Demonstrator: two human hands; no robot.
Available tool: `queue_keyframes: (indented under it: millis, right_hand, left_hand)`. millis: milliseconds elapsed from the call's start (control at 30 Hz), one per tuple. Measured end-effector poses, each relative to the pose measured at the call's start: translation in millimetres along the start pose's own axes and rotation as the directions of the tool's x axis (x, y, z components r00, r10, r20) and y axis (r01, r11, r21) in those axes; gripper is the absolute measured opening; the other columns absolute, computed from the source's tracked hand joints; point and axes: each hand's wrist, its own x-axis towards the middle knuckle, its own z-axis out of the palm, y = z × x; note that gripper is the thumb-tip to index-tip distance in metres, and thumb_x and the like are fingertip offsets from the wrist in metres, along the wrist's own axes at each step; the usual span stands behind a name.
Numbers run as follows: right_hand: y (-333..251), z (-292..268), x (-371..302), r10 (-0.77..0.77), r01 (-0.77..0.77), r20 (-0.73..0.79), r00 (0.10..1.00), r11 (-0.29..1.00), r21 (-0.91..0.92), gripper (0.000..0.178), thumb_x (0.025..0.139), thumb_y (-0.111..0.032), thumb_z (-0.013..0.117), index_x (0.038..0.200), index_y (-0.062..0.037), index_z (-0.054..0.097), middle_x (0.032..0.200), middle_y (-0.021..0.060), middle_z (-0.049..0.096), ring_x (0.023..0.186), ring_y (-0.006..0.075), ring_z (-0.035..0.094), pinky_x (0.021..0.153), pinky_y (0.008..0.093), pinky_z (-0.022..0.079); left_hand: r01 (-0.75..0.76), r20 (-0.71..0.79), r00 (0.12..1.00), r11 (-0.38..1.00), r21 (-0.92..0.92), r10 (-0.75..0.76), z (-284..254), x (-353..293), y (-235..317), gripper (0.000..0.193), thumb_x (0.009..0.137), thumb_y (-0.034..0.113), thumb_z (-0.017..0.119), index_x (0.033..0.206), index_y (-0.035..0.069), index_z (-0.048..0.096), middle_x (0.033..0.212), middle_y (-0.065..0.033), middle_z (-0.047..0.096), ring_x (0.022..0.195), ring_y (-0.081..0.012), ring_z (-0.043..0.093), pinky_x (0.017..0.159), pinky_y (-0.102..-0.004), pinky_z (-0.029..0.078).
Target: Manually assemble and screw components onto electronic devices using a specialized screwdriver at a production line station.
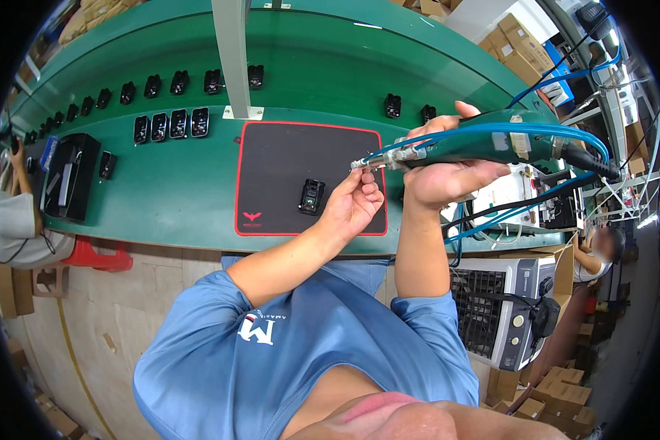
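Observation:
My right hand (438, 185) is wrapped round a dark green electric screwdriver (462, 150), held sideways above the right part of a black mat (271, 172). A blue hose (484, 130) runs along the tool, and a black cord leaves its back end. The tool's metal nose (396, 155) points left. My left hand (355, 207) is closed, thumb and fingers pinching the tip of that nose; any small screw there is too small to make out. Left of my left wrist, a small black open housing (312, 196) with parts inside lies on the mat.
Similar black housings (179, 123) stand in rows along the green bench (176, 191), with one (393, 105) at the back right. A grey post (232, 59) rises behind the mat. Cables hang at right above a grey air cooler (502, 312). Another person (15, 213) sits far left.

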Motion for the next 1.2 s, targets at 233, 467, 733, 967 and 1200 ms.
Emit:
queue_keyframes:
  millis: [233, 467, 733, 967, 1200]
  right_hand:
    - [-2.5, -2.5, -3.3, -0.003, 0.001, 0.067, 0.998, 1.000, 0.028, 0.097, 0.084, -0.085, 0.016, 0.110, 0.0013, 0.052, 0.059, 0.0057, 0.052, 0.043, 0.0156, 0.048, 0.042, 0.0276, 0.043]
    - [-8.1, -2.5, -6.7, 0.008, -0.012, 0.075, 0.997, 0.998, 0.064, 0.098, 0.082, -0.087, 0.018, 0.111, 0.0011, 0.052, 0.060, 0.0054, 0.053, 0.045, 0.0150, 0.049, 0.040, 0.0277, 0.043]
    - [-17.3, -4.2, -8.7, -0.001, -0.013, 0.107, 0.994, 0.990, 0.137, 0.099, 0.082, -0.087, 0.018, 0.112, 0.0011, 0.052, 0.061, 0.0061, 0.054, 0.046, 0.0159, 0.050, 0.041, 0.0292, 0.044]
    - [-7.8, -8.3, -10.0, 0.007, -0.017, 0.124, 0.992, 0.997, 0.078, 0.099, 0.081, -0.087, 0.021, 0.113, 0.0012, 0.052, 0.061, 0.0064, 0.054, 0.045, 0.0160, 0.050, 0.042, 0.0292, 0.044]
    - [-10.0, -5.5, -13.7, 0.031, -0.045, 0.120, 0.992, 0.992, 0.117, 0.098, 0.081, -0.087, 0.021, 0.111, 0.0014, 0.052, 0.062, 0.0068, 0.054, 0.044, 0.0162, 0.049, 0.041, 0.0293, 0.044]
  left_hand:
    - [-0.006, -0.025, 1.000, 1.000, 0.003, 0.006, -1.5, -3.4, -0.1, 0.017, 0.099, 0.022, 0.054, 0.101, 0.006, 0.059, 0.081, -0.0009, 0.059, 0.070, -0.0110, 0.051, 0.068, -0.0268, 0.042]
    - [-0.021, -0.039, 0.999, 0.999, 0.039, 0.022, 4.8, -3.8, -3.3, 0.016, 0.099, 0.023, 0.056, 0.100, 0.007, 0.059, 0.081, -0.0002, 0.058, 0.071, -0.0108, 0.051, 0.067, -0.0262, 0.043]
    - [-0.032, -0.236, 0.971, 0.999, 0.023, 0.036, -11.7, -8.0, -8.3, 0.015, 0.098, 0.022, 0.057, 0.097, 0.007, 0.059, 0.080, -0.0007, 0.058, 0.070, -0.0103, 0.052, 0.064, -0.0250, 0.044]
    - [0.059, -0.144, 0.988, 0.998, -0.003, -0.059, -6.1, -11.9, -8.3, 0.021, 0.099, 0.027, 0.056, 0.097, 0.007, 0.060, 0.082, -0.0008, 0.059, 0.070, -0.0106, 0.051, 0.065, -0.0257, 0.043]
    - [-0.013, -0.065, 0.998, 1.000, -0.008, 0.013, -0.1, -5.5, -2.6, 0.017, 0.099, 0.022, 0.054, 0.099, 0.006, 0.059, 0.086, -0.0027, 0.062, 0.068, -0.0110, 0.050, 0.066, -0.0274, 0.042]
